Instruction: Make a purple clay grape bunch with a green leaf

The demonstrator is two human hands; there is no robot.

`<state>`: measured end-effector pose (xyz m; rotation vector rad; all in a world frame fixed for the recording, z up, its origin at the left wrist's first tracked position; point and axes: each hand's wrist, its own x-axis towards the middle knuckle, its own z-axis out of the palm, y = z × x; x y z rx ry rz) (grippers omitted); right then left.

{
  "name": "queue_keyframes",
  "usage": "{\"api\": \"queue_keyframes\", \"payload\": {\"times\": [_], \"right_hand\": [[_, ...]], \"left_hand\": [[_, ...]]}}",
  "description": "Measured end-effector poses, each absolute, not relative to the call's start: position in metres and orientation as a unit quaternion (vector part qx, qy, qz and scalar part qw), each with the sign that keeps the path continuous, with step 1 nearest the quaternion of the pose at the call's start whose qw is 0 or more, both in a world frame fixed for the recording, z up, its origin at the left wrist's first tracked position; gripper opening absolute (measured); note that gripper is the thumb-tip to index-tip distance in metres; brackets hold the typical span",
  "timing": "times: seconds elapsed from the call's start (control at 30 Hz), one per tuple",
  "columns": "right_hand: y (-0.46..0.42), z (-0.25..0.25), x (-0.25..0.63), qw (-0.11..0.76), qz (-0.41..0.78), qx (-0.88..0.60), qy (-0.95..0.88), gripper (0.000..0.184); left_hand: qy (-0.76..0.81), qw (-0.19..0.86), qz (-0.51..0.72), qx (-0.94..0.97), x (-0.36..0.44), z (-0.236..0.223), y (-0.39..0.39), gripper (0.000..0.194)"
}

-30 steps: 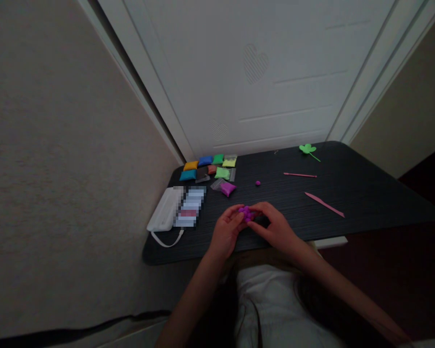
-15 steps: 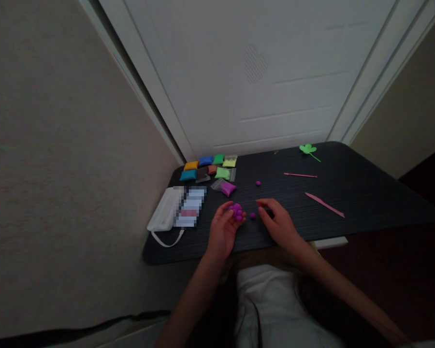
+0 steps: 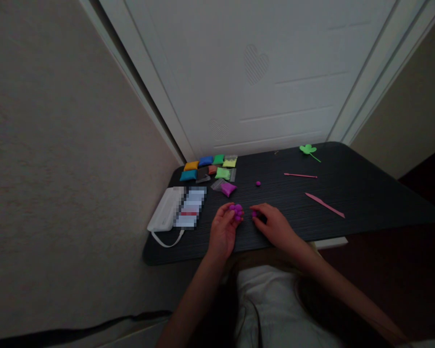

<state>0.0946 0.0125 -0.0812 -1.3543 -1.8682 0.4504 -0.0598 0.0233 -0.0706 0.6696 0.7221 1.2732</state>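
My left hand (image 3: pixel 223 232) holds a cluster of purple clay balls (image 3: pixel 237 211) between thumb and fingers. To its right, my right hand (image 3: pixel 274 223) has thumb and forefinger around a small purple clay ball (image 3: pixel 254 213), close to the tabletop. A short gap separates this ball from the cluster. Another purple clay ball (image 3: pixel 258 183) lies alone on the dark table, beyond my right hand. Past my left hand is an opened bag of purple clay (image 3: pixel 228 189).
Several coloured clay packets (image 3: pixel 190 175) lie at the back left. A white power bank (image 3: pixel 166 209) is cabled to a phone (image 3: pixel 191 208). On the right are a thin pink tool (image 3: pixel 300 175), a pink clay knife (image 3: pixel 324 205) and a green clover shape (image 3: pixel 308 149).
My right hand has moved left, and its thumb and forefinger have closed around the nearer loose ball. The left hand still holds the cluster, turned slightly.
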Motion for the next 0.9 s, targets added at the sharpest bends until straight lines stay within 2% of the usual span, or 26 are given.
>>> {"api": "queue_keyframes", "payload": {"times": [0.1, 0.3, 0.6, 0.9], "right_hand": [[0.0111, -0.0798, 0.096, 0.409, 0.203, -0.526, -0.718, 0.029], [0.0092, -0.0763, 0.0955, 0.402, 0.214, -0.545, -0.704, 0.023], [0.0105, -0.0763, 0.0951, 0.419, 0.223, -0.527, -0.704, 0.02], [0.0083, -0.0748, 0.0953, 0.452, 0.255, -0.51, -0.686, 0.019]], "left_hand": [[0.321, 0.694, 0.57, 0.302, -0.0594, -0.0712, 0.0236, 0.023], [0.325, 0.694, 0.558, 0.318, -0.0584, -0.0728, 0.0233, 0.03], [0.313, 0.702, 0.566, 0.298, -0.0598, -0.0705, 0.0243, 0.018], [0.31, 0.717, 0.55, 0.295, -0.0605, -0.0688, 0.0232, 0.017]]}}
